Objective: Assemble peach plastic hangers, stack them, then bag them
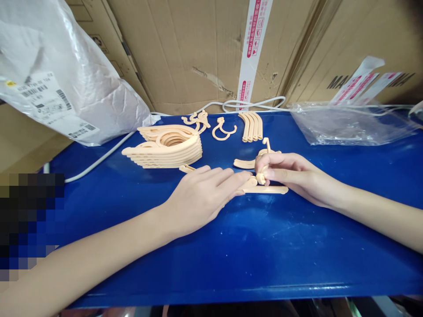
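My left hand point(203, 193) lies flat on a peach plastic hanger piece point(267, 189) on the blue table point(231, 246), fingers stretched out and pressing it down. My right hand point(291, 174) pinches a small peach hook part point(265, 145) that stands upright at the hanger's middle. A curved peach arm piece point(243, 164) lies just behind the hands. A stack of finished peach hangers point(167, 147) sits to the left of them.
At the back lie loose hooks point(224, 130), a cluster of small hook parts point(197, 119) and a row of curved arm pieces point(251, 126). A white plastic bag point(62, 75) sits back left, a clear bag point(350, 125) back right. Cardboard boxes point(198, 53) and a white cable point(254, 105) line the back.
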### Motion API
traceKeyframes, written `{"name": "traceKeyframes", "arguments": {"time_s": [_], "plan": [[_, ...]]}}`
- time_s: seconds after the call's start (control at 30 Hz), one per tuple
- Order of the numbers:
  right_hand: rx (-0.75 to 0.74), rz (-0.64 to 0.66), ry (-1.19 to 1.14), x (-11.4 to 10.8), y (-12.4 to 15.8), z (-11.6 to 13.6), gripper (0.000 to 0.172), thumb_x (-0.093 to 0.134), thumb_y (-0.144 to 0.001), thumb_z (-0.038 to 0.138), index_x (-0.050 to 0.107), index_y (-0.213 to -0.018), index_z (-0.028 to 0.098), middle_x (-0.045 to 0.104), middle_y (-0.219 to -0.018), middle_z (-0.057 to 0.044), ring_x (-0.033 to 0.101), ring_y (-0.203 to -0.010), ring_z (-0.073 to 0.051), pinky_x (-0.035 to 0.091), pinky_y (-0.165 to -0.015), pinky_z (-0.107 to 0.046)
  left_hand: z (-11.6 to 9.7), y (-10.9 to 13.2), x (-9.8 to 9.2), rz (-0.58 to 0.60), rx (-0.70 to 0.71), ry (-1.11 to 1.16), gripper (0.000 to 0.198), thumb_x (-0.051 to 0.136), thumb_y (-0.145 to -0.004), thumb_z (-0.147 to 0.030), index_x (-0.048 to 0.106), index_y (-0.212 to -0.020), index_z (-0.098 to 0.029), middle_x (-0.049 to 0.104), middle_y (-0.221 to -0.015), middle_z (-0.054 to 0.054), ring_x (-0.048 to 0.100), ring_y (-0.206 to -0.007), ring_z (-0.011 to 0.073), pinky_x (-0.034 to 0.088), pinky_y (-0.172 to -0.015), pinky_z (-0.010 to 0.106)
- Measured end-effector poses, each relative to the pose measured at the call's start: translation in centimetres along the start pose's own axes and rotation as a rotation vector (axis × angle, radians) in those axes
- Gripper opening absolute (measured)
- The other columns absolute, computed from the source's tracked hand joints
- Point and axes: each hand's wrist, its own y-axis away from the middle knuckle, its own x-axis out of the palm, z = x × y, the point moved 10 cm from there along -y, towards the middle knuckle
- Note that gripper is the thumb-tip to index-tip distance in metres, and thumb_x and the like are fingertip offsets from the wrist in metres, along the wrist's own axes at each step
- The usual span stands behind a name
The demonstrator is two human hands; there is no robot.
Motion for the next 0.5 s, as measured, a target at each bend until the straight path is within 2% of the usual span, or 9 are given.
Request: {"name": "traceKeyframes", "arguments": {"time_s": [0.17,0.3,0.5], "plan": [[0.003,0.008,0.032,-0.13,0.06,-0.31,0.017,0.066,-0.087,0.038,0.070,-0.083,0.022,0.057,-0.072,0.002,0.051,-0.071,-0.012,0.037,-0.065,-0.026,0.17,0.07,0.19,0.025,-0.011,0.023,0.031,0.033,-0.105,-0.027,0.060,-0.115,-0.014,0.068,-0.081,0.001,0.061,-0.067,0.0143,0.042,-0.061,0.025],[0.002,0.016,0.033,-0.05,0.20,-0.23,0.016,0.066,-0.087,0.035,0.069,-0.079,0.021,0.060,-0.075,0.002,0.053,-0.072,-0.010,0.040,-0.068,-0.025,0.15,0.13,0.06,0.016,-0.001,0.020,0.030,0.034,-0.105,-0.026,0.061,-0.115,-0.015,0.067,-0.079,0.000,0.059,-0.066,0.0143,0.041,-0.059,0.026],[-0.001,0.014,0.055,0.48,0.39,0.23,0.016,0.068,-0.085,0.035,0.068,-0.079,0.020,0.063,-0.075,0.001,0.057,-0.068,-0.011,0.045,-0.064,-0.025,-0.17,0.18,0.12,0.025,0.028,0.016,0.027,0.038,-0.103,-0.022,0.062,-0.114,-0.015,0.066,-0.079,0.000,0.058,-0.065,0.0133,0.039,-0.058,0.026]]}}
